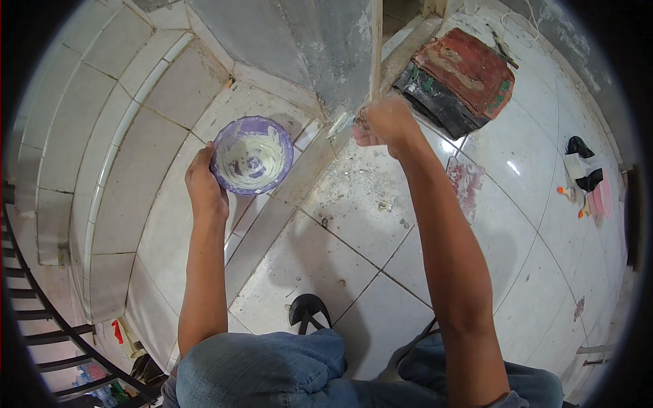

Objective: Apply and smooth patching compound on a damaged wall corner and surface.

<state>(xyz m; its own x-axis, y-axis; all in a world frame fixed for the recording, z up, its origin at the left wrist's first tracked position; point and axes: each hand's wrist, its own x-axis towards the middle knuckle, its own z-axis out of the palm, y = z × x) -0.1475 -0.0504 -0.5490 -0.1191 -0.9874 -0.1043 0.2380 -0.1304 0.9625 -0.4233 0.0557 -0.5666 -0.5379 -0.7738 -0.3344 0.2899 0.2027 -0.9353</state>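
While clasping the purple bowl (254, 125), coated inside with pale paste (269, 162), by its left side above the tiled floor (520, 194) with a closed left hand (204, 182), reaches near the foot of the grey wall (286, 41) with a half-curled right hand (389, 124), too blurred to tell of any hold. Note red and black sheets (466, 71) lying farther right.

Place: home-like tiled interior under repair | domestic setting: suggested by white floor tiles (520, 211), black railing (58, 336) | repair: indicated by patchy grey wall (272, 34), scattered debris (360, 189), paste-smeared purple bowl (253, 124)
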